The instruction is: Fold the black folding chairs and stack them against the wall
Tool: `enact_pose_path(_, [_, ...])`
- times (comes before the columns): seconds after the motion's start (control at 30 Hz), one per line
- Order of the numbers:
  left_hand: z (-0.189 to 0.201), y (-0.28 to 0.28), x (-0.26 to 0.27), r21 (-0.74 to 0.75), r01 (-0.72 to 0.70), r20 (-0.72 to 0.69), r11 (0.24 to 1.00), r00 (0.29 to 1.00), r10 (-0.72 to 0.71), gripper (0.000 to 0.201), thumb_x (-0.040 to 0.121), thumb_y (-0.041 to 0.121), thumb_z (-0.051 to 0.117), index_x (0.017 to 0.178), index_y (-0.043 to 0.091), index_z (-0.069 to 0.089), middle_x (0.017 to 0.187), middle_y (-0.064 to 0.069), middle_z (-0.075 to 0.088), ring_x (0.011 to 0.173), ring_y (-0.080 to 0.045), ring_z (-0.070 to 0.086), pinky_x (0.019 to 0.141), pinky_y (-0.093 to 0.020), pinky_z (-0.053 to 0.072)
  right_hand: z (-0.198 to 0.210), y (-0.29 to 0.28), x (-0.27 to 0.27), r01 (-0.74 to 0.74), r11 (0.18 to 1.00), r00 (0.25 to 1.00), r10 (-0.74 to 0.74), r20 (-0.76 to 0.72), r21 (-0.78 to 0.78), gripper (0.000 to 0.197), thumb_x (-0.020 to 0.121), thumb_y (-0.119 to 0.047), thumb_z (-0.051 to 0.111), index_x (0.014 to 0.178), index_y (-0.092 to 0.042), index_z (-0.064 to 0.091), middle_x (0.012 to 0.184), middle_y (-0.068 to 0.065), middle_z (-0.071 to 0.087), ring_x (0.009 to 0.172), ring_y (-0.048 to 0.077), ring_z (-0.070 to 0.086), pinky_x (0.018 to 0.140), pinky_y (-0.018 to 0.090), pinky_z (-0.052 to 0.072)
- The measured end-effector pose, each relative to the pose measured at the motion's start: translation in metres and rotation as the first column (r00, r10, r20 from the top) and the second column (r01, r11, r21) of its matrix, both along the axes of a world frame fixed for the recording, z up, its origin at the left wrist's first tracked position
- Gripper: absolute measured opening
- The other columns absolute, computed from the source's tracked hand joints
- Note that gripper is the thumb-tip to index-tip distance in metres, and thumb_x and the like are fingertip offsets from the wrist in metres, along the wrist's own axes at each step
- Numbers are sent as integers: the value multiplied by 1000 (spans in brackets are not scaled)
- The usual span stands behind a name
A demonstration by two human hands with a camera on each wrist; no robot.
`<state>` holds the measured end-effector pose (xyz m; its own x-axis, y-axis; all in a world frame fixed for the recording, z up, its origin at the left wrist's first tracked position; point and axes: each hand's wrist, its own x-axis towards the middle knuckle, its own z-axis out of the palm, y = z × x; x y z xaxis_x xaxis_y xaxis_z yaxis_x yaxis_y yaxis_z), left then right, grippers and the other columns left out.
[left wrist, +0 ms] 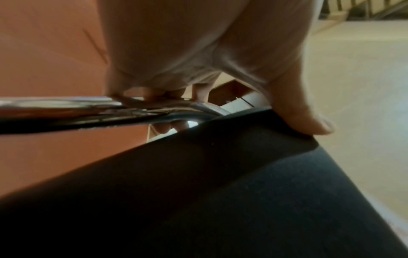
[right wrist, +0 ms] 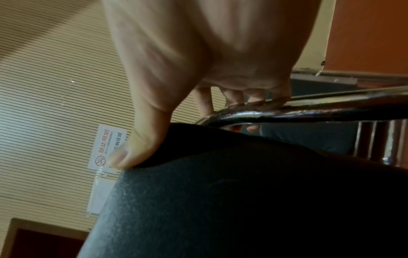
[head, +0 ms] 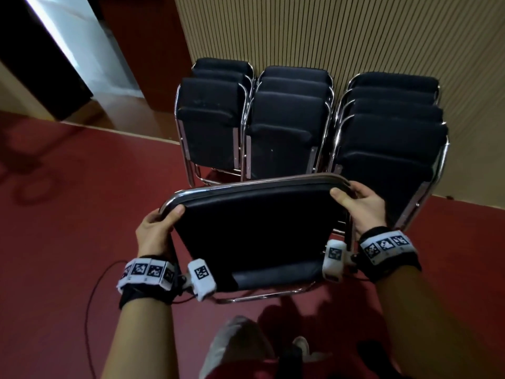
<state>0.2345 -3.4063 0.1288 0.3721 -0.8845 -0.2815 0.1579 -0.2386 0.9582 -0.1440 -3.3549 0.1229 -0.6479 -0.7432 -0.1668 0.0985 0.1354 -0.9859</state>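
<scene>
I hold a folded black chair (head: 259, 231) with a chrome frame off the red floor, in front of me. My left hand (head: 157, 228) grips its top left corner, thumb on the black pad (left wrist: 243, 183) and fingers curled round the chrome tube (left wrist: 88, 111). My right hand (head: 360, 203) grips the top right corner the same way, thumb on the pad (right wrist: 243, 192), fingers round the tube (right wrist: 309, 108). Beyond it, three stacks of folded black chairs lean on the slatted wall: left (head: 210, 124), middle (head: 287, 127) and right (head: 390, 143).
The beige slatted wall (head: 355, 31) runs behind the stacks, with a no-smoking sign (right wrist: 106, 146) on it. Red carpet (head: 68, 214) spreads to the left. A dark doorway (head: 41, 56) opens at the far left. A thin cable (head: 90, 310) hangs from my left wrist. My shoe (head: 300, 347) is below.
</scene>
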Motion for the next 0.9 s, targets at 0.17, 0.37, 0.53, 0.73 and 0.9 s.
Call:
enact_pose_path(0.17, [-12, -111, -20, 21, 53, 31, 998, 998, -54, 45, 77, 18, 85, 114, 11, 60, 117, -11, 68, 108, -23, 65, 102, -35, 49, -5, -88, -15, 56, 998, 998, -56, -1, 16, 35, 73, -15, 85, 103, -16, 68, 88, -6, 69, 69, 0, 65, 56, 7, 48])
enact_pose_path(0.37, [-33, -228, -40, 47, 157, 10, 986, 987, -158, 39, 75, 18, 86, 106, 13, 62, 108, -8, 69, 97, -21, 65, 93, -31, 50, -10, -170, -27, 106, 993, 992, -102, -72, 59, 20, 75, -13, 82, 82, -24, 66, 71, -16, 69, 56, -13, 60, 55, 1, 43])
enact_pose_path(0.53, [-39, -336, -72, 51, 244, 31, 968, 969, -246, 48, 81, 16, 82, 122, 6, 61, 116, -11, 67, 99, -20, 63, 80, -20, 50, -18, -240, -44, 186, 981, 979, -179, -101, 54, 16, 77, -12, 82, 90, -15, 73, 68, -18, 71, 63, -6, 63, 61, 8, 47])
enact_pose_path(0.73, [-60, -422, -116, 137, 314, 45, 940, 945, -323, 81, 56, 40, 94, 124, 8, 64, 119, -12, 70, 111, -28, 67, 101, -45, 52, -47, -295, -80, 263, 961, 965, -259, -46, 88, 17, 73, -10, 84, 86, -16, 73, 70, -11, 72, 64, 0, 65, 62, 12, 50])
enact_pose_path(0.9, [-82, -473, -161, 178, 345, 52, 921, 932, -359, 63, 71, 25, 89, 125, 7, 62, 119, -12, 69, 112, -28, 67, 103, -43, 51, -79, -338, -125, 293, 936, 956, -291, -40, 194, 27, 73, -19, 85, 94, -21, 69, 84, -11, 69, 77, 2, 63, 74, 16, 47])
